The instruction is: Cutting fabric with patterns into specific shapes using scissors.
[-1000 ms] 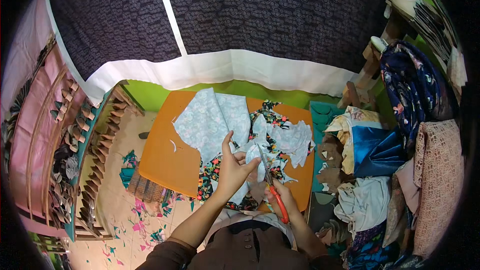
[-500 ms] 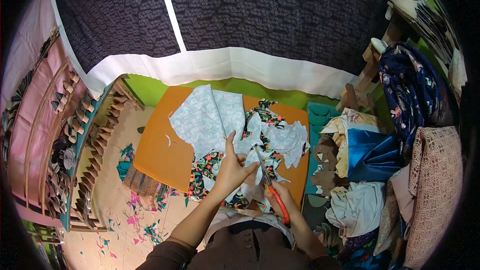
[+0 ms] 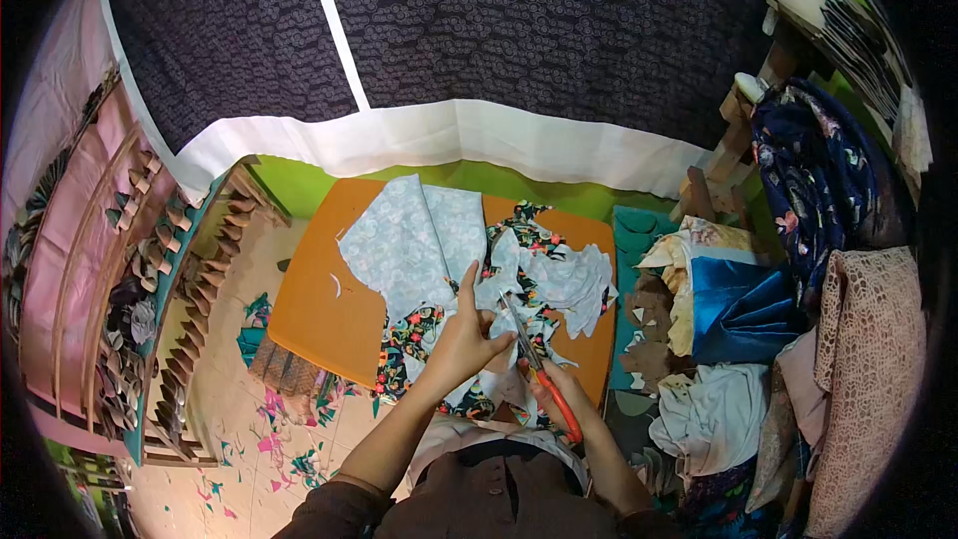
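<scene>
Over the worktop (image 3: 319, 314), near side, your left hand (image 3: 459, 343) appears to pinch pale cloth (image 3: 502, 321) — presumably for steadiness — while your right hand (image 3: 571, 391) grasps red-handled scissors (image 3: 545, 377).

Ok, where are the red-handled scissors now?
In the head view, the scissors are in the right hand, just right of the left hand, over the black floral fabric.

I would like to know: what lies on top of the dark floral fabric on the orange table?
Pale pieces lie partly over the floral fabric; the left hand and scissors hide parts of it. Its covered middle, and the table directly under it, cannot be seen.
</scene>
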